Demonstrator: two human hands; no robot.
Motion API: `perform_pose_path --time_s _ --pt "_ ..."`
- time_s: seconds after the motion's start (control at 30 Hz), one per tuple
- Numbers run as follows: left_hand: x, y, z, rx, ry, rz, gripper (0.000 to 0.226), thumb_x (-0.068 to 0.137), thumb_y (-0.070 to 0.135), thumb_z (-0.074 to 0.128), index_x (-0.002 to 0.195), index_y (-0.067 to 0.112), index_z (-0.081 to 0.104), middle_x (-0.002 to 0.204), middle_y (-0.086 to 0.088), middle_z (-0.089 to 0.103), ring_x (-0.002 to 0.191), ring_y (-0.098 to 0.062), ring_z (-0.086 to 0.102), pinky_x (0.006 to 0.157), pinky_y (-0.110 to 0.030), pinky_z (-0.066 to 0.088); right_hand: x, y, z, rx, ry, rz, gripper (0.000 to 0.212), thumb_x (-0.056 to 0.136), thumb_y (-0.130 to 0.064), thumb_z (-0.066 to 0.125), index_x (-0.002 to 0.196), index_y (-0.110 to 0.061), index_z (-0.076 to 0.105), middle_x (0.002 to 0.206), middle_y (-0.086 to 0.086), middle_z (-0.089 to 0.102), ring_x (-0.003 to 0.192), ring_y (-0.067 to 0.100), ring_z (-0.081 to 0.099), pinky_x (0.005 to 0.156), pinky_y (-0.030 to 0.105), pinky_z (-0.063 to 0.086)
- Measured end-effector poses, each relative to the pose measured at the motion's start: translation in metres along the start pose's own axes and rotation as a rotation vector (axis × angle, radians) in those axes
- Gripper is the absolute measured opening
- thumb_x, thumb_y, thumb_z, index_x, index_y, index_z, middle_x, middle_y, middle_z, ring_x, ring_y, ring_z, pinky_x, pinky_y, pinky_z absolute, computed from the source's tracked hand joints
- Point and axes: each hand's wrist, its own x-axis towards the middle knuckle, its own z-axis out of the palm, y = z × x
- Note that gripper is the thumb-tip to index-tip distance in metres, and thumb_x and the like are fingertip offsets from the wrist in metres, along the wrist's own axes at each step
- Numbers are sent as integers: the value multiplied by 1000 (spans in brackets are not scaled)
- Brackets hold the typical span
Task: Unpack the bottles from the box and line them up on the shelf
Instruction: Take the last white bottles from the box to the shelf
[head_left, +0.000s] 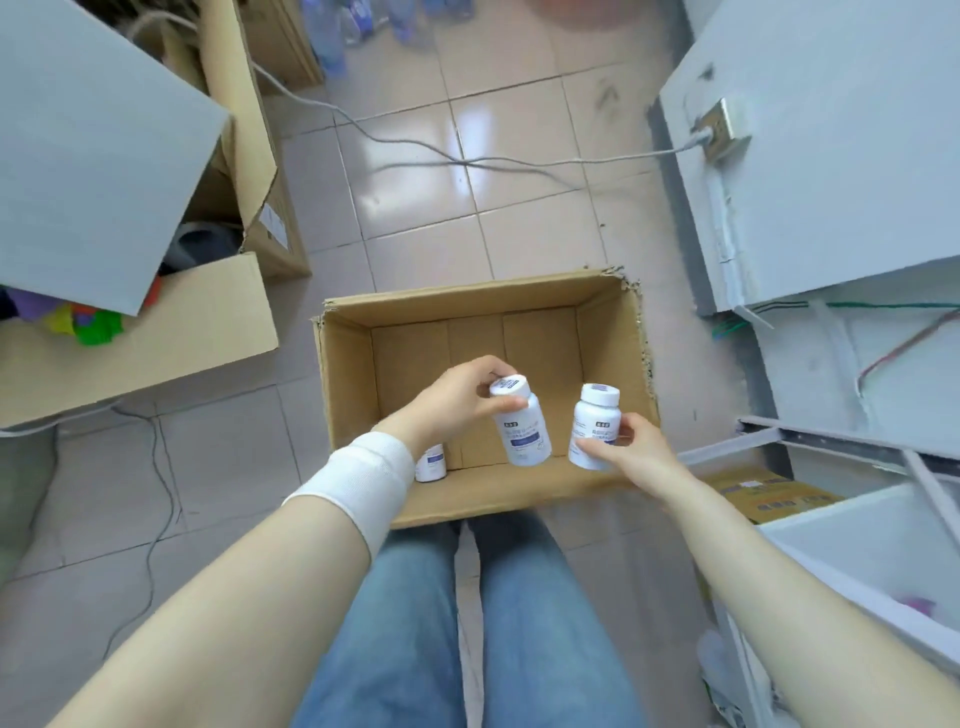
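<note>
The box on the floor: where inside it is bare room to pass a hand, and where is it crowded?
Bare: the box floor along the far wall, between both far corners. Crowded: the near side, where the left hand holds one bottle, the right hand another bottle, and a third bottle stands in the near left corner.

Both your arms reach forward. Your left hand (457, 402) grips a bottle (524, 434); your right hand (634, 452) pinches a second bottle (596, 415).
</note>
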Motion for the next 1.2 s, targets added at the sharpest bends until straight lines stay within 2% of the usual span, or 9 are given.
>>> perform_pose_path --time_s 0.17,0.3,0.4,0.57,0.73,0.8,0.9,1.03,1.2 --pt "-44 92 4 -32 -3 248 23 89 26 62 111 22 57 108 7 64 98 -8 61 83 -17 49 -89 -17 -37 205 184 -114 55 76 -17 76 124 -8 50 116 4 60 101 16 57 90 30 46" --pt "-83 147 17 -33 -79 395 22 90 30 60 110 23 52 110 3 66 105 -14 61 89 -21 50 -162 -16 -43 327 365 -212 58 74 -29 77 125 -13 53 121 3 63 108 20 60 97 40 48" --pt "-122 185 35 -36 -171 483 33 88 40 57 116 25 48 119 -5 63 110 -21 60 94 -37 51 -223 -10 -42 460 486 -278 54 74 -36 75 121 -17 55 114 -1 65 102 15 62 90 30 50" --pt "-189 245 85 -32 -312 649 19 97 26 47 115 24 48 106 -1 66 101 -20 63 83 -29 53 -321 22 -49 678 716 -350 28 79 -23 73 104 -20 60 95 -5 67 86 10 62 76 18 49" --pt "-269 289 158 -19 -480 815 20 97 21 48 116 22 48 97 9 67 93 -11 63 85 -24 51 -419 87 -55 835 972 -364 18 81 -18 71 94 -23 60 94 -2 68 86 12 62 75 19 49" --pt "-304 299 192 -9 -550 866 24 98 20 46 121 20 46 94 10 66 86 -3 62 79 -16 51 -458 119 -52 873 1064 -352 14 80 -18 71 90 -25 62 97 1 69 89 14 62 83 30 49" --pt "-360 308 248 21 -667 920 26 98 19 45 124 20 45 94 6 64 84 -4 61 71 -7 50 -517 172 -43 936 1181 -355 13 81 -19 70 88 -26 63 98 1 69 90 14 62 85 29 47" --pt "-443 307 336 68 -808 997 24 97 24 46 121 25 46 99 6 65 90 -8 62 78 -15 51 -596 253 -27 986 1319 -365 19 81 -18 70 98 -23 63 99 1 69 92 14 62 87 29 47" --pt "-555 286 456 177 -937 1076 26 95 27 50 121 28 45 114 -5 63 110 -20 60 97 -32 46 -698 368 -4 1013 1502 -373 13 82 -20 69 92 -25 62 92 -6 68 86 10 61 76 21 47"
